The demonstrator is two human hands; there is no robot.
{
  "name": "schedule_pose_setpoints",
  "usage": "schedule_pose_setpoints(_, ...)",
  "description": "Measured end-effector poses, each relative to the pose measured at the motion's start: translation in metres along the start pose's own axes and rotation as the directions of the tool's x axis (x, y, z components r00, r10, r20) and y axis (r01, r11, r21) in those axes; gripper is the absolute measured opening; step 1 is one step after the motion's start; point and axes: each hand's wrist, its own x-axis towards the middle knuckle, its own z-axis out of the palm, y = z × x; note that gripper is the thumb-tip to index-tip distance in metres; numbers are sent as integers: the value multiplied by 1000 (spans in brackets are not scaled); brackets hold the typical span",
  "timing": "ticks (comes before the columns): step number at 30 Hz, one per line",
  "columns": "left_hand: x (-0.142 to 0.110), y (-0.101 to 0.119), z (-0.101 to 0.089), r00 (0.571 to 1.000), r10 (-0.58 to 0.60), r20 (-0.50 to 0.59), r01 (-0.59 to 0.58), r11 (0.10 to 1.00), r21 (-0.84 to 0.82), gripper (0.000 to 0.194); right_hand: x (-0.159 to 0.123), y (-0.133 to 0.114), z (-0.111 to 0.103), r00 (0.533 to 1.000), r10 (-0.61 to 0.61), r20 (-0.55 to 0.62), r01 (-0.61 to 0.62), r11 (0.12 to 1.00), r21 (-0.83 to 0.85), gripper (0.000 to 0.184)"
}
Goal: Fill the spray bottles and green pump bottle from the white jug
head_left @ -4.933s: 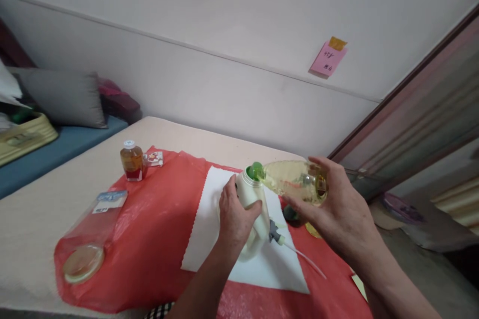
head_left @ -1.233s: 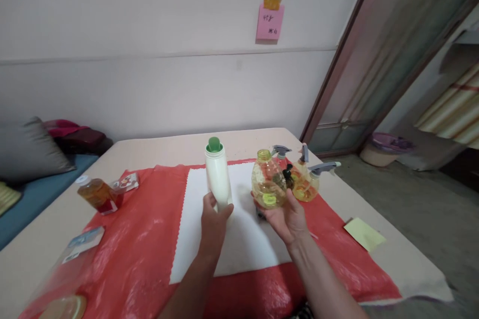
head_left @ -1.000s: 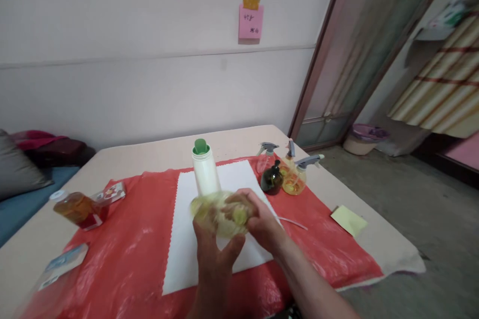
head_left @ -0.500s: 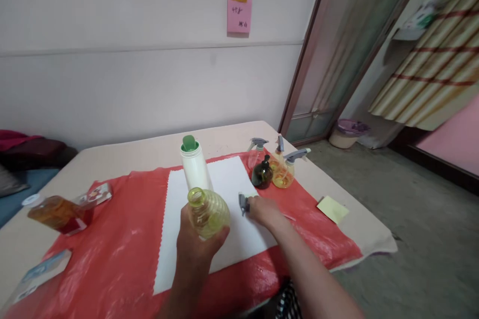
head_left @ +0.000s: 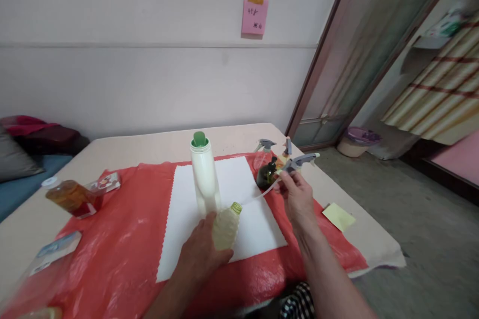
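Note:
My left hand (head_left: 204,249) is wrapped round a clear yellow-green bottle (head_left: 225,230) with ribbed sides. The bottle leans to the right and its mouth is uncapped. My right hand (head_left: 298,197) pinches a trigger spray head, partly hidden by the fingers. Its thin dip tube (head_left: 265,192) curves down left, the end close to the bottle's mouth. Just behind my left hand, a tall white container (head_left: 205,172) stands upright with a green scoop (head_left: 199,138) in its top. Beyond my right hand stand a dark pump bottle (head_left: 265,175) and several spray bottles with grey heads.
A white sheet (head_left: 258,227) lies on red plastic (head_left: 123,224) over the table. To the left are a bottle of amber liquid (head_left: 73,198) and a packet (head_left: 108,183). Yellow sticky notes (head_left: 339,217) lie at right. A pink note (head_left: 255,16) is taped to the wall.
My right hand has lifted the spray head up and to the right, off the white sheet. The bottle in my left hand has tipped from near upright toward the right.

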Motion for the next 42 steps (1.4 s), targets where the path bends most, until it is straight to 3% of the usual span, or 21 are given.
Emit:
schedule_pose_setpoints(2,0,-6,3,999,46,-23,-44,996,80,67,-4,-4,-2,996,70,-56,-41,914,404,31)
schedule_pose_setpoints(4,1,-10,4,996,85,-18,-83,990,112,70,-7,-5,0,993,109,-36,-70,825,560,31)
schedule_pose_setpoints(9,0,-12,6,991,131,-35,-125,981,145,71,-14,-6,9,996,85,35,-90,834,545,28)
schedule_pose_setpoints(14,1,-9,2,999,53,3,-52,967,250,71,-13,-8,6,997,55,-58,-13,827,562,25)
schedule_pose_setpoints(17,1,-5,0,999,30,20,-34,969,246,70,-14,-7,5,997,78,-17,-55,822,566,24)
schedule_pose_setpoints(22,-3,5,3,995,104,-5,-103,987,122,73,-30,-6,23,969,78,236,-195,827,528,29)
schedule_pose_setpoints(26,-7,11,1,985,153,-84,-149,988,45,74,-48,-13,40,847,56,529,-382,756,532,38)
schedule_pose_setpoints(28,-8,12,-1,979,159,-126,-156,987,29,72,-54,-18,44,809,66,584,-458,693,557,39)
schedule_pose_setpoints(31,-7,12,-3,972,156,-177,-158,987,-2,72,-56,-21,44,825,61,561,-457,656,601,40)
schedule_pose_setpoints(36,-7,10,-2,973,156,-170,-168,984,-55,73,-55,-19,41,830,21,557,-420,682,599,37)
schedule_pose_setpoints(39,-8,9,1,955,198,-220,-195,980,38,70,-58,-19,41,846,14,533,-387,704,596,36)
schedule_pose_setpoints(42,-8,6,6,890,303,-340,-236,946,224,66,-63,-20,44,879,15,477,-336,730,596,35)
